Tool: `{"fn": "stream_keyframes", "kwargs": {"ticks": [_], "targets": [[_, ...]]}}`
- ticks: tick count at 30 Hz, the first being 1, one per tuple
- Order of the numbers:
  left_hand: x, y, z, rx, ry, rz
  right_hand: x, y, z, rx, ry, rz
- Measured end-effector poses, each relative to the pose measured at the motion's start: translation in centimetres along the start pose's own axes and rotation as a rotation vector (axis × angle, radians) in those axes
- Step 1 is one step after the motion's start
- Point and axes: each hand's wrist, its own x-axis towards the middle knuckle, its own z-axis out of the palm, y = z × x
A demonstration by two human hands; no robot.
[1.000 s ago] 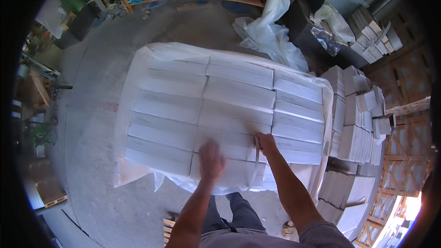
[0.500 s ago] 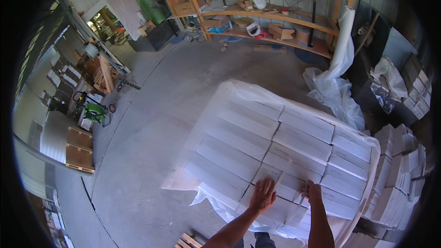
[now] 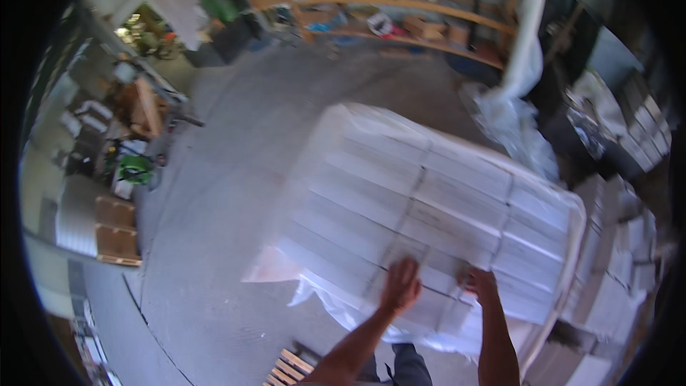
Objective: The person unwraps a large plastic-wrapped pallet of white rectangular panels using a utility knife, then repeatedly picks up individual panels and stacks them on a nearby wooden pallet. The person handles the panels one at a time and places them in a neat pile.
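In the head view, reaching with left hand [image 3: 401, 284] and right hand [image 3: 480, 283] over white boxes [image 3: 446, 214], packed in rows right of centre and edged by pale sheeting [image 3: 389, 121]. Cannot tell, through blur, whether to call either grip apart, together or clamped.

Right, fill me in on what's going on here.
A person has both bare hands over a block of long white boxes set in rows, with pale plastic sheeting around its edges. The right hand appears to pinch a thin pale strip running over the boxes, though blur softens it. The left hand is low over the boxes beside it; its exact grip is unclear.
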Motion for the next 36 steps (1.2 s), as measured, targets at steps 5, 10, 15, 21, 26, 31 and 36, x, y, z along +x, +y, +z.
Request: {"fn": "stream_keyframes", "kwargs": {"ticks": [5, 10, 15, 21, 26, 31, 36], "targets": [[-0.3, -0.3, 2.3, 0.118, 0.010, 0.064, 1.6, 1.2, -0.5, 0.027, -0.033, -0.036], [-0.6, -0.4, 2.6, 0.141, -0.042, 0.037, 1.8, -0.8, 0.5, -0.070, 0.000, 0.109], [-0.5, -0.4, 2.4, 0.123, -0.028, 0.029, -1.4, -4.3, 2.6, -1.037, 0.382, -0.322], [-0.5, -0.4, 2.6, 0.135, 0.040, 0.079, -4.7, -4.5, 9.9, -0.491, 0.169, -0.709], [-0.5, -0.4, 2.3, 0.127, 0.017, 0.073, -3.1, -3.6, 14.6, -0.622, 0.219, -0.854], [-0.2, -0.3, 1.0, 0.013, 0.006, 0.040, -0.7, -4.0, 13.5, 0.030, 0.064, -0.453], [0.1, -0.4, -0.3, -0.083, -0.042, 0.006, -0.4, -2.7, 8.8, 0.292, 0.062, -0.151]]}}
